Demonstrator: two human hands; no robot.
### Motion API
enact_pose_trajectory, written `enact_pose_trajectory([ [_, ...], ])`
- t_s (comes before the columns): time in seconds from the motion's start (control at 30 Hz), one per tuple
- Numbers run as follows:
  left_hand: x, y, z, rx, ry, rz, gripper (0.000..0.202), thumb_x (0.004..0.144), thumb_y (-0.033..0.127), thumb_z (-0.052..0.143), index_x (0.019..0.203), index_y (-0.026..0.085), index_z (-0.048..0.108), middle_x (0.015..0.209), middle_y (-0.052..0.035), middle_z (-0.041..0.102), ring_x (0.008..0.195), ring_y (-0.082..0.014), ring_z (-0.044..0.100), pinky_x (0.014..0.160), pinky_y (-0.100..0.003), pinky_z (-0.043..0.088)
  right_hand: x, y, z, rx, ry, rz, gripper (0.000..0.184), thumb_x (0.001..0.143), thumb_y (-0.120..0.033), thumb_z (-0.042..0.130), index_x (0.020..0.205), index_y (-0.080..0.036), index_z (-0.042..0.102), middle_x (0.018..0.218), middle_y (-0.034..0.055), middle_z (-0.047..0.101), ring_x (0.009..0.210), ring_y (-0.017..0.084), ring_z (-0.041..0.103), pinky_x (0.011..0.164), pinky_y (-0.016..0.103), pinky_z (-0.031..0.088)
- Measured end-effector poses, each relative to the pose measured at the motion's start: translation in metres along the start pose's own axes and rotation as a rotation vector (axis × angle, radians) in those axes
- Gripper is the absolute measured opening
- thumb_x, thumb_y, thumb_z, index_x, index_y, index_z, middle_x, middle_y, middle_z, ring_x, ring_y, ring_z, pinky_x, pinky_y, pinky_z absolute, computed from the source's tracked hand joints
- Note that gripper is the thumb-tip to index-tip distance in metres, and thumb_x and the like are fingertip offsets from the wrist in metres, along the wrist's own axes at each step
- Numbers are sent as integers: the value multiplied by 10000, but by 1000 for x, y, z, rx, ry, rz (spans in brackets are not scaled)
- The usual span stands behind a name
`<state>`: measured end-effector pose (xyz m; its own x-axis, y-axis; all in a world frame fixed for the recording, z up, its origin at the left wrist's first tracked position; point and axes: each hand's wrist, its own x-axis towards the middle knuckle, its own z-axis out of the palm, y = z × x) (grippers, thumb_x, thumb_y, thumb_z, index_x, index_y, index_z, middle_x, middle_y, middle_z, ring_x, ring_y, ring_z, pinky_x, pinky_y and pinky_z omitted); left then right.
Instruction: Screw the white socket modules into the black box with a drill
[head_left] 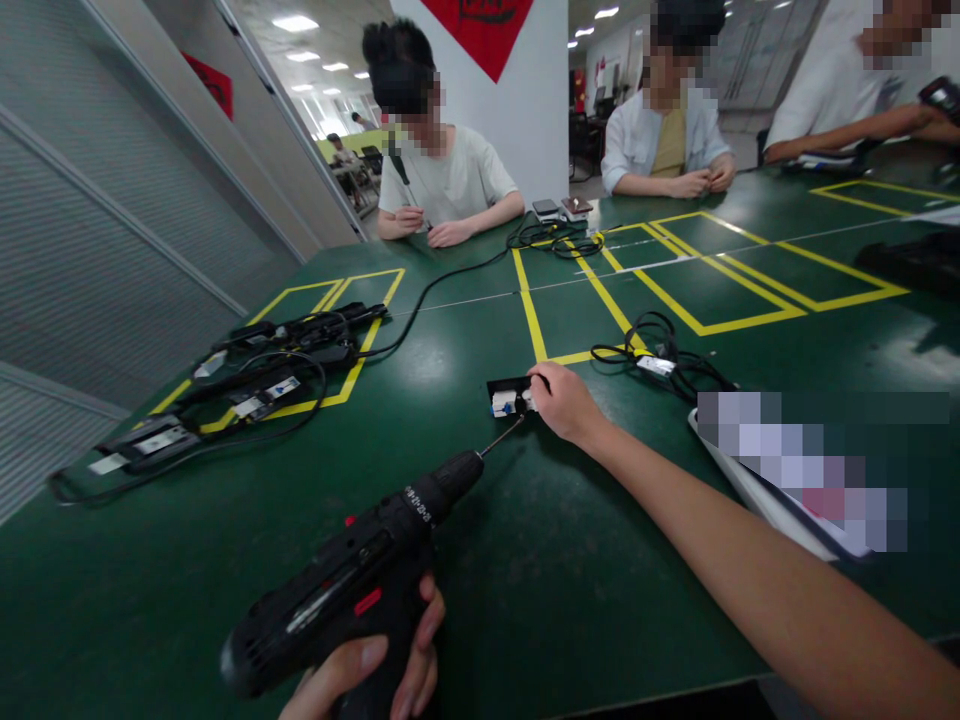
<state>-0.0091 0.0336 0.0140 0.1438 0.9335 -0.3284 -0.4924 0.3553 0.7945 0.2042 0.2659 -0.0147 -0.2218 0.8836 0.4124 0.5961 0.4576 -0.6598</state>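
Note:
My left hand (346,668) is closed around the handle of a black cordless drill (337,570) with red accents. A long thin bit (501,438) runs from its chuck up to the right, and the tip is by the lower edge of a small black part (510,384). Whether the tip touches it I cannot tell. On that part sits a white and blue piece (504,404). My right hand (564,402) grips the right end of the black part against the table, its fingertips partly hidden.
Several black power strips with cords (300,345) lie on the green table (585,590) at left. Coiled black cable (660,350) lies beyond my right hand, and a tablet-like device (757,490) is near my right forearm. Co-workers (450,175) sit across the table.

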Motion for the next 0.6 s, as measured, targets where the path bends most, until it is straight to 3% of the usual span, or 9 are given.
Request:
enact_pose_trajectory([
  [0.6, -1, 1, -1, 2, -20, -6, 277, 785, 257, 433, 992, 147, 581, 758, -65, 561, 403, -89, 443, 467, -307, 386, 0, 0, 1, -7, 3, 2, 244, 872, -199, 355, 923, -141, 586, 913, 77, 613, 866, 151, 530, 795, 257, 373],
])
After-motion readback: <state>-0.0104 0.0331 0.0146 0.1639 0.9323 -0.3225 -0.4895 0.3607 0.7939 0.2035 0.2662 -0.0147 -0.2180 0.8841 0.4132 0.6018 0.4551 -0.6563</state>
